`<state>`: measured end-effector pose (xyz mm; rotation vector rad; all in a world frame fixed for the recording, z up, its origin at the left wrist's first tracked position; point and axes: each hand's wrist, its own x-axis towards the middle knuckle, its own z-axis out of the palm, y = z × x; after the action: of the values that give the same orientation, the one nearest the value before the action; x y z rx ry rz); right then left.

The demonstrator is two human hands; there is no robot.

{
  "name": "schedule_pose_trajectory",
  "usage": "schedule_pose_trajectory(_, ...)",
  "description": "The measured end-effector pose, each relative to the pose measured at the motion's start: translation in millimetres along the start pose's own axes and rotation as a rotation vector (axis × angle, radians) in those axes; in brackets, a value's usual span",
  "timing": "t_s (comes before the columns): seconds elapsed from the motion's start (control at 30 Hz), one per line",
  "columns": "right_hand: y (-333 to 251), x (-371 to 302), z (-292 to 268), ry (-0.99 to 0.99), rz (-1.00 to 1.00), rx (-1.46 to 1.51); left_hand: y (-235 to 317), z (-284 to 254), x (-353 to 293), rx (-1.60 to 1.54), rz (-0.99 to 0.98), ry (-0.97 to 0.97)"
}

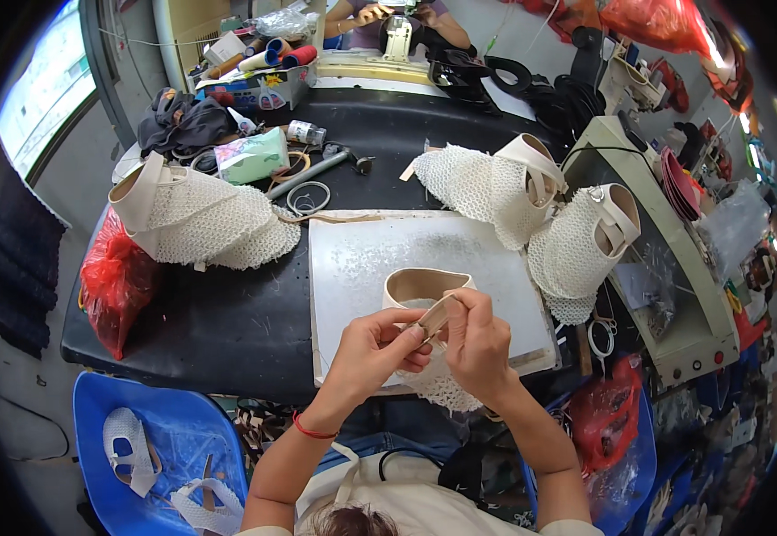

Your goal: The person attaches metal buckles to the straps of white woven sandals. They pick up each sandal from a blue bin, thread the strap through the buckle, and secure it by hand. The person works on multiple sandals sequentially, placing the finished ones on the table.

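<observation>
In front of me, over the near part of the pale work board [353, 259], is a white woven shoe upper [446, 389] with a smooth beige collar. A short beige strap [438, 314] stretches between my hands above it. My left hand [378, 350] pinches the strap's lower end, its thumb on top. My right hand [480, 347] grips the upper end between thumb and fingers. Both hands hide part of the upper, so I cannot tell how the strap joins it. Other woven uppers with straps lie beyond: a stack [214, 219] at left, two groups [487, 183] [585, 246] at right.
Blue bins [156, 393] flank me, the left one holding cut pieces [129, 447]. A red plastic bag [116, 286] hangs at the table's left edge. A hammer [313, 171], tape and a tissue pack [253, 154] lie behind. A beige machine [674, 295] stands right; a person works at a sewing machine [397, 40] ahead.
</observation>
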<state>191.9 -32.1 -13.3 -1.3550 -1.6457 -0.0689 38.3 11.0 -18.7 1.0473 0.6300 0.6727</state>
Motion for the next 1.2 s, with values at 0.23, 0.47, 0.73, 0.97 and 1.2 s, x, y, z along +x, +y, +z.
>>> schedule_pose_trajectory(0.23,-9,-4,-2,0.005,0.41,0.309,-5,-2,-2,-0.05,0.005,0.007)
schedule_pose_trajectory(0.47,-6,-13,0,0.016,0.233,0.186,-4,-1,-11,0.031,0.031,0.012)
schedule_pose_trajectory(0.73,-7,-5,-1,-0.043,0.102,0.058,-4,2,-15,0.115,0.038,0.03)
schedule_pose_trajectory(0.97,-11,4,2,-0.046,-0.036,-0.005,2,-1,-12,0.169,0.01,0.03)
schedule_pose_trajectory(1.2,-7,6,8,-0.065,-0.229,-0.055,-1,-3,-9,0.161,-0.006,0.047)
